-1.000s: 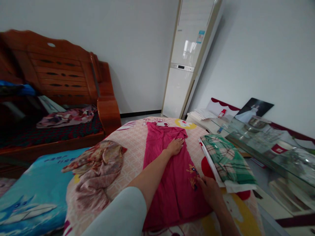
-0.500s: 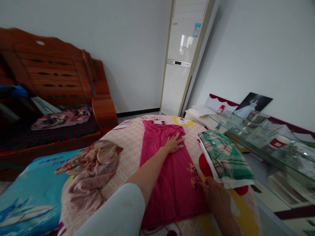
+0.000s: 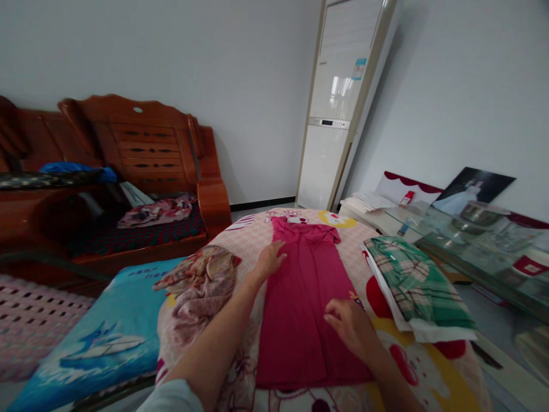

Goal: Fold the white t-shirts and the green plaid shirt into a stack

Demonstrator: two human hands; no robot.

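A pink garment (image 3: 300, 309) lies flat and long on the patterned tablecloth (image 3: 253, 229) of a round table, its collar end away from me. At its upper left edge is my left hand (image 3: 271, 260), fingers apart, holding nothing. Over the garment's right side hovers my right hand (image 3: 349, 326), its fingers curled with thumb and forefinger a little apart and nothing visible between them. It partly covers the small embroidery (image 3: 355, 298).
A crumpled floral cloth (image 3: 206, 292) lies on the table's left, a folded green plaid cloth (image 3: 420, 280) on its right. Beyond stand a blue cushion (image 3: 124, 332), a wooden sofa (image 3: 150, 143), a tall white air conditioner (image 3: 328, 131) and a glass shelf (image 3: 463, 252).
My left hand has moved from the garment's upper right to its left edge. My right hand has come off the right edge, inward over the cloth. The view has turned left.
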